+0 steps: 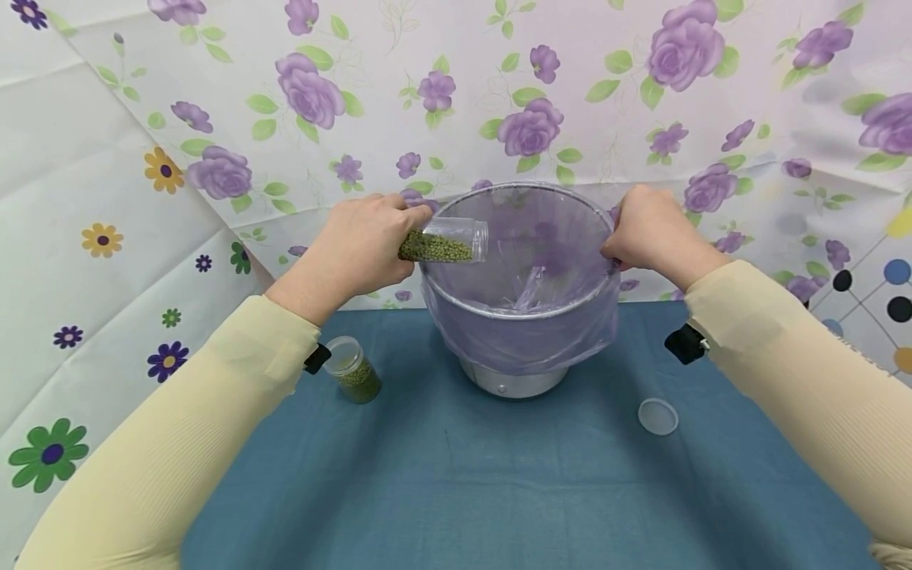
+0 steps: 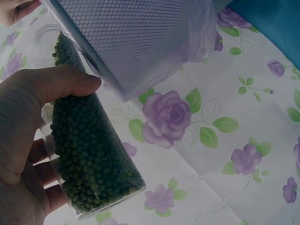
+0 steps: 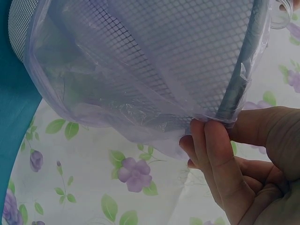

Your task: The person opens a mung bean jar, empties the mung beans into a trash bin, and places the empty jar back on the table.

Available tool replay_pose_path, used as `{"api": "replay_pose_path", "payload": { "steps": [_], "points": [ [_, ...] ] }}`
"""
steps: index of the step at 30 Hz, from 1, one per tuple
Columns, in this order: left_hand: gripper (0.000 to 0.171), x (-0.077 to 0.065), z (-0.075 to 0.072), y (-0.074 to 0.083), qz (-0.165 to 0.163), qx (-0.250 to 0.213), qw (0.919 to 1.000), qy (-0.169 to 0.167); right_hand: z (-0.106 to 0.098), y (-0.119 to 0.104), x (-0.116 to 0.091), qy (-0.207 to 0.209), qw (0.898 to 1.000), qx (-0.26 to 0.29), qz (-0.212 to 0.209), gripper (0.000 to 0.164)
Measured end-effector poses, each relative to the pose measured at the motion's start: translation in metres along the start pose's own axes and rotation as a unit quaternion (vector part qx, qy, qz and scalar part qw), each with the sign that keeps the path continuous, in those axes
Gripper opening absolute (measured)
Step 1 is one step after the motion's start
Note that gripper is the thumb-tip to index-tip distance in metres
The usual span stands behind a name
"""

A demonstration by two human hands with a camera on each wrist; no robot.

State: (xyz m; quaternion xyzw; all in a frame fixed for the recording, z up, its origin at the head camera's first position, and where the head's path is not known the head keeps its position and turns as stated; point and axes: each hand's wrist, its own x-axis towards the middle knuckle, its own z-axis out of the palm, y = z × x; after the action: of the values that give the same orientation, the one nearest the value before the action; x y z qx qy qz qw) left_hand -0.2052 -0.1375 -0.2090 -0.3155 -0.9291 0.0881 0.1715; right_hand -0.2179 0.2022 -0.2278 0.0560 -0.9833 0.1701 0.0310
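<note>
My left hand (image 1: 374, 241) grips a clear plastic jar (image 2: 89, 150) of green mung beans, tipped on its side with its open mouth at the left rim of a mesh bin (image 1: 514, 384). The beans lie along the jar's lower side. A thin purple plastic bag (image 1: 520, 340) lines the bin and is folded over its rim. On the bin's right side, my right hand (image 1: 651, 233) pinches the bag at the rim; the right wrist view shows thumb and fingers (image 3: 220, 150) on either side of it.
A second clear jar (image 1: 354, 370) holding mung beans stands on the blue cloth (image 1: 499, 491), left of the bin. A round translucent lid (image 1: 658, 416) lies at the right. Behind the bin rises a flowered backdrop (image 1: 456, 87).
</note>
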Motion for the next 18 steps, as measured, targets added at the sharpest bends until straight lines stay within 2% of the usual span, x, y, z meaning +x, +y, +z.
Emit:
{"api": "replay_pose_path", "payload": {
  "steps": [8, 18],
  "points": [
    [0.056, -0.0006, -0.0009, -0.0002, -0.002, 0.002, 0.9999, -0.011, 0.0000, -0.0010, -0.0002, -0.004, 1.000, -0.001, 0.000, 0.019],
    [0.057, -0.0001, -0.0017, 0.0000, -0.001, 0.009, 0.9999, -0.013, -0.0006, -0.0017, -0.0005, -0.007, 1.000, -0.001, 0.001, 0.019]
  ]
}}
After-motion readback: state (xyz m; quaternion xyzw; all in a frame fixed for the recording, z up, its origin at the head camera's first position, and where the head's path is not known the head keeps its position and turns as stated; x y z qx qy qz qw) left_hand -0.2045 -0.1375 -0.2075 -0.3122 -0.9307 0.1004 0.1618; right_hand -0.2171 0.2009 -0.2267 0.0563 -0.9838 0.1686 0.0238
